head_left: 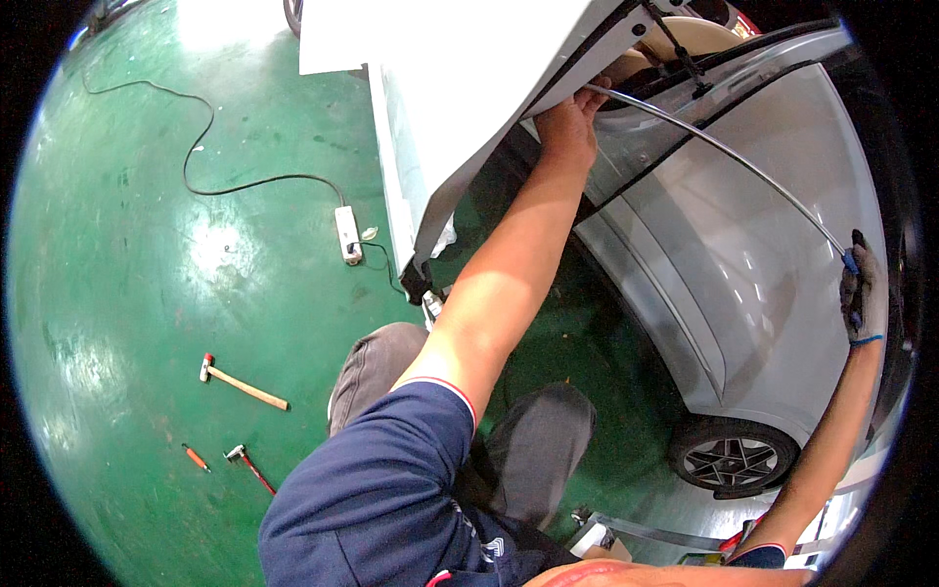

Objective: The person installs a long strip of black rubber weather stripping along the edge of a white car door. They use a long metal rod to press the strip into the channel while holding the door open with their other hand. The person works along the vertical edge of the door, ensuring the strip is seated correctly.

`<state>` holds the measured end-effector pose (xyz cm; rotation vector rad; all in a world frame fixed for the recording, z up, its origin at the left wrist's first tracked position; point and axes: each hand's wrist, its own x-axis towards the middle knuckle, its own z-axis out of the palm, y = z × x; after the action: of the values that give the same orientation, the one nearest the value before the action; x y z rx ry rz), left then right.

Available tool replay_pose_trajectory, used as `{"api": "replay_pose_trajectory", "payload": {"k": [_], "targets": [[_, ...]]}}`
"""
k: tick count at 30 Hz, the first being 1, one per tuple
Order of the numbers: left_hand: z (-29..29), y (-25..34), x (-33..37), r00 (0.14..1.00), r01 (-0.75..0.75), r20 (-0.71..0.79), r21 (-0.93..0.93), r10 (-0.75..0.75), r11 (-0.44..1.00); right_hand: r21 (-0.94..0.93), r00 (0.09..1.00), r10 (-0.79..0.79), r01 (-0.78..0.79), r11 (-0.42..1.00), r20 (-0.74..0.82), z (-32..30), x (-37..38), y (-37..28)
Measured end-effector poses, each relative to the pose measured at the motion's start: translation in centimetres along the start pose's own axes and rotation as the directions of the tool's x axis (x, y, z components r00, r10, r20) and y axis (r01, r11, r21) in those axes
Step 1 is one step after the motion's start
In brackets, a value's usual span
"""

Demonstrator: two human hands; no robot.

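Note:
A long, slightly bent metal rod (729, 143) with a blue handle (849, 261) slants across the side of a silver-white car (763, 254). My right hand (863, 293), in a grey and black work glove, is closed round that handle at the far right. Bare, my left hand (572, 127) reaches up to the inner edge of the open white car door (430, 117). Its fingers are curled at the rod's far end, beside the door edge. The rod's very tip is hidden there.
On the green floor lie a wooden-handled mallet (245, 382), a red-handled hammer (252, 467) and an orange-handled tool (196, 458). A white power strip (347, 235) trails a black cable (210, 127). The car's wheel (736, 458) is at lower right.

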<state>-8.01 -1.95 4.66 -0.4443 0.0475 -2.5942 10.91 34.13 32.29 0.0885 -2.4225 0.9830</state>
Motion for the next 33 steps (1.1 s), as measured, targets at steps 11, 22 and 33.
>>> {"api": "replay_pose_trajectory", "payload": {"k": [11, 22, 33], "targets": [[0.7, 0.2, -0.3, 0.998, 0.026, -0.052, -0.046, -0.028, 0.999, 0.106, 0.996, 0.083, -0.079, 0.991, -0.033, -1.4, 1.2, -1.6], [-0.2, 0.0, 0.0, 0.998, 0.059, -0.003, 0.005, -0.059, 0.998, 0.092, 0.999, 0.017, -0.020, 0.996, 0.035, -0.9, 1.0, 1.1], [-0.2, 0.0, 0.4, 1.000, -0.005, -0.013, -0.014, 0.005, 1.000, 0.086, 0.996, 0.075, -0.070, 0.994, -0.053, -2.4, 0.8, -1.2]]}}
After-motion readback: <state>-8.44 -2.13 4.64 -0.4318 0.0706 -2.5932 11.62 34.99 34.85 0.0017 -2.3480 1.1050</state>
